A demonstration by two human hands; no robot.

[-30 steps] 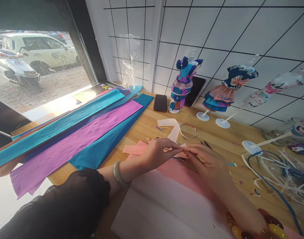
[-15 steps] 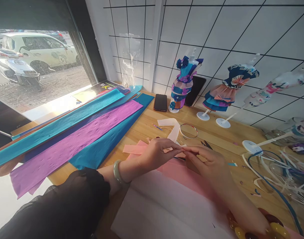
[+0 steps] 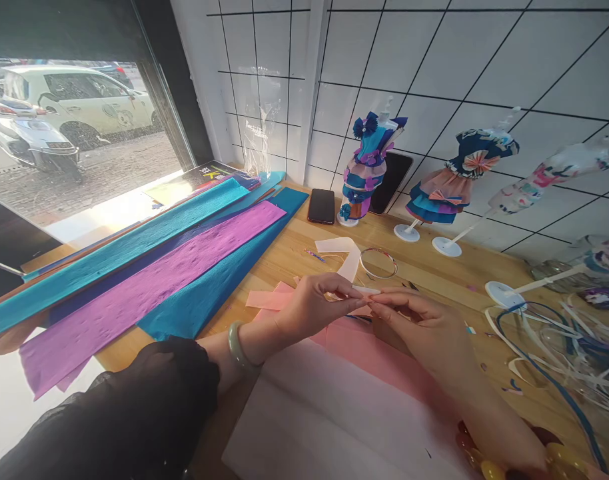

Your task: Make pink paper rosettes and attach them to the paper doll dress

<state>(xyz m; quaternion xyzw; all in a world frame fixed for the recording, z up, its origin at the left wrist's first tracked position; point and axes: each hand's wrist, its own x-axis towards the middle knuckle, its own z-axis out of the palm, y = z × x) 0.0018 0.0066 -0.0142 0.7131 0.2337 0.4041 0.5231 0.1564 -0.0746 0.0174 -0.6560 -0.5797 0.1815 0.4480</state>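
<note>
My left hand (image 3: 314,303) and my right hand (image 3: 422,327) meet at the fingertips above the wooden table, both closed in a pinch. Between them is a small pale strip (image 3: 367,290), whose white edge shows just over the fingers; the rest is hidden. Pink crepe paper pieces (image 3: 269,299) lie beneath and beside my left hand. A large pink sheet (image 3: 354,343) and a white sheet (image 3: 324,407) spread below both wrists. Dark tool tips (image 3: 411,285) peek out behind my right hand.
Blue and purple crepe paper (image 3: 159,293) stretches along the left. A phone (image 3: 321,206), a dressed mini mannequin (image 3: 367,170) and others stand by the tiled wall. A wire ring (image 3: 378,263) and white strip (image 3: 352,260) lie ahead. Tangled ribbons (image 3: 559,353) cover the right side.
The fingers of both hands have shifted slightly, and more of the pale strip's white edge shows above them. My right hand has moved a little to the right.
</note>
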